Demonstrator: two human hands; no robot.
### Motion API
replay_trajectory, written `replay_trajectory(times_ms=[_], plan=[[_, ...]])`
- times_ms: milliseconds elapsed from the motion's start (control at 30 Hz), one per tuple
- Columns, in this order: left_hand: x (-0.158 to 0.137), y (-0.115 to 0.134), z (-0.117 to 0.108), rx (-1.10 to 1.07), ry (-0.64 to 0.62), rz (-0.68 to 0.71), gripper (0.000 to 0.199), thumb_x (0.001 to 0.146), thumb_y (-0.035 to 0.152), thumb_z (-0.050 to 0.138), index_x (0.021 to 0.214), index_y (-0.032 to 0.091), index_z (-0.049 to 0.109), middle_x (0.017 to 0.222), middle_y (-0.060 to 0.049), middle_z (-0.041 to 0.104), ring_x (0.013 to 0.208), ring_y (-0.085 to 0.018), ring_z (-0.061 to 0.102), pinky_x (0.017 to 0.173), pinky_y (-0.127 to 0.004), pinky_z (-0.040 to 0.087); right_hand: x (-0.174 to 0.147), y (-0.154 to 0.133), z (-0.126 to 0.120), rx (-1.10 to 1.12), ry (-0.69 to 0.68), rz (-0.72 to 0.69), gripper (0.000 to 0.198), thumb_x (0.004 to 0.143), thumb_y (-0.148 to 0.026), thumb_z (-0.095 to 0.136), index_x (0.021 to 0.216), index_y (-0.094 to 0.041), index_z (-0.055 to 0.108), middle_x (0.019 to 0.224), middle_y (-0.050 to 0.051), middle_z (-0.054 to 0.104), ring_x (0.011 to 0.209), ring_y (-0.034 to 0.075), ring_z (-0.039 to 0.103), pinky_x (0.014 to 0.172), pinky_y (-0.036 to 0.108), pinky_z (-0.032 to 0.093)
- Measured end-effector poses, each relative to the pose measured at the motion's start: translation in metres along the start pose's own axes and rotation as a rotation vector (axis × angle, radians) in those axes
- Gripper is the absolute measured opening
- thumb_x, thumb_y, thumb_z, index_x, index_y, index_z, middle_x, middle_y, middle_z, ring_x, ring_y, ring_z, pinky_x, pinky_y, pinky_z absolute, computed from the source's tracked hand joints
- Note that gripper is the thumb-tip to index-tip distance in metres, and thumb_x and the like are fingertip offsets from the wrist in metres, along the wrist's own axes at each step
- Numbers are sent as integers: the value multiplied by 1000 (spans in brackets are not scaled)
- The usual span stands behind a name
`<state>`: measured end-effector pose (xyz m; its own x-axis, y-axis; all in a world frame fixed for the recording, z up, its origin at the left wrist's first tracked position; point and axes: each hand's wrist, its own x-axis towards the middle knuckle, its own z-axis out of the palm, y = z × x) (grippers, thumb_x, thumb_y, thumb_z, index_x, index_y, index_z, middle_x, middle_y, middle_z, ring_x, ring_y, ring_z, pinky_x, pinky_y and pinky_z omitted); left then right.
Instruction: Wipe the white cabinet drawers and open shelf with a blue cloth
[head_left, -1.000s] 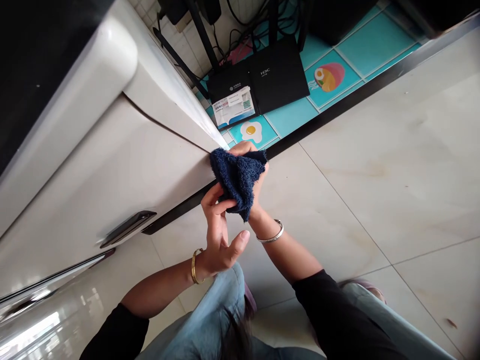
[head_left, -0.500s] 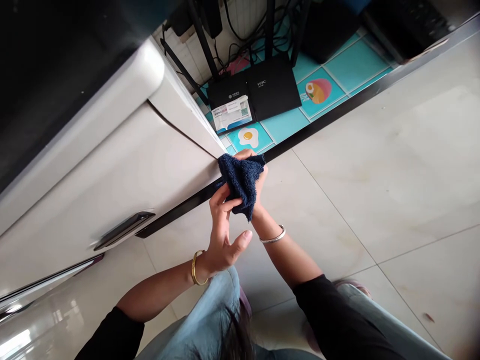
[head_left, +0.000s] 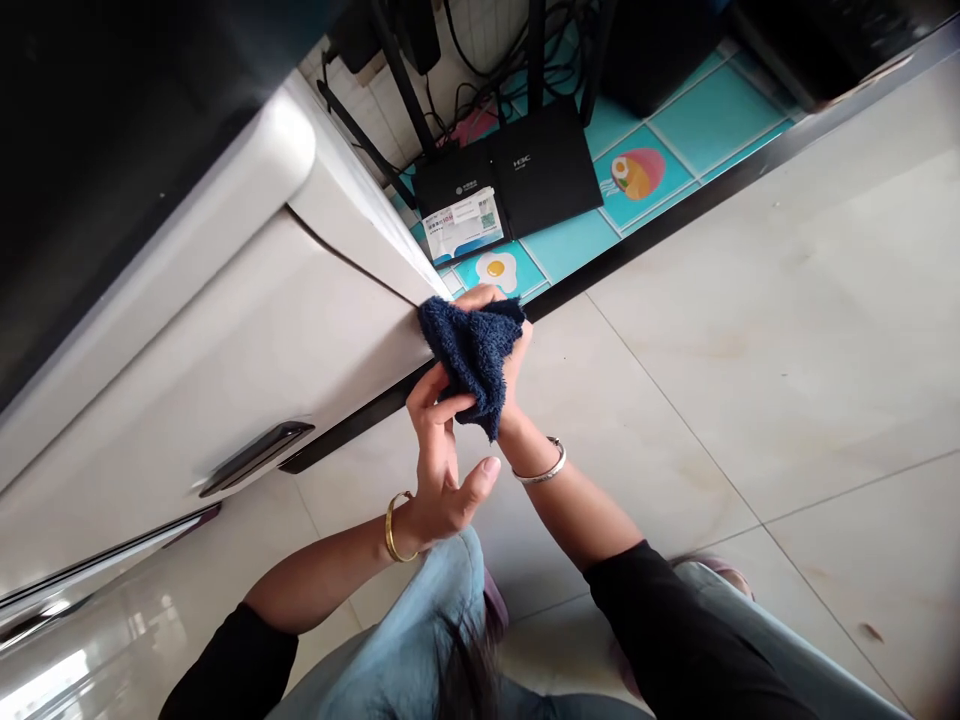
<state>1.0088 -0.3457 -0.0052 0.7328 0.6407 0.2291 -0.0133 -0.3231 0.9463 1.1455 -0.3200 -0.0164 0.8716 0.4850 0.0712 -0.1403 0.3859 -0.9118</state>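
A dark blue fluffy cloth [head_left: 476, 350] lies bunched over the fingers of my right hand [head_left: 517, 365], at the lower corner of a white cabinet [head_left: 352, 330]. That hand grips the cloth, and most of its fingers are hidden beneath it. My left hand [head_left: 450, 465] is just below and to the left, its thumb spread away and its fingertips at the cloth's lower left edge. Whether those fingertips press on the cloth or only rest beside it, I cannot tell.
A black router [head_left: 551, 170] with antennas and a paper label [head_left: 465, 225] stands on a turquoise tile-patterned shelf [head_left: 570, 245]. Black cables run behind it. The shelf has a dark front edge [head_left: 645, 235]. A dark handle [head_left: 259, 458] sticks out of the cabinet front. Pale floor tiles [head_left: 675, 400] spread below.
Both hands and the cloth have shifted slightly left and up, toward the cabinet's corner. The view has moved a little as well. My grip looks the same.
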Motion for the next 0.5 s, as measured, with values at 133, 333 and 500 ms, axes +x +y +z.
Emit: replay_trajectory(times_ms=[133,333,500], plan=[[2,1,0,40,-51,-26,58,87,45,67,141,29,52,157,-13,31,149,-38,34,118,-62,38,3,0,1,-2,60,37,27,80,-49,67,74,-26,56,70,-1,57,66,15,55,64,32,54],[2,2,-3,59,-27,-2,57,86,45,66,139,30,53,154,-11,33,146,-38,37,118,-62,39,5,2,2,9,34,9,28,84,-51,64,75,-26,56,72,0,56,66,15,53,63,31,53],[1,1,-4,40,-62,49,64,84,40,67,145,30,48,159,-12,27,150,-40,31,120,-64,35,5,3,3,58,26,19,35,88,-57,58,73,-25,56,68,0,52,63,15,52,60,31,52]])
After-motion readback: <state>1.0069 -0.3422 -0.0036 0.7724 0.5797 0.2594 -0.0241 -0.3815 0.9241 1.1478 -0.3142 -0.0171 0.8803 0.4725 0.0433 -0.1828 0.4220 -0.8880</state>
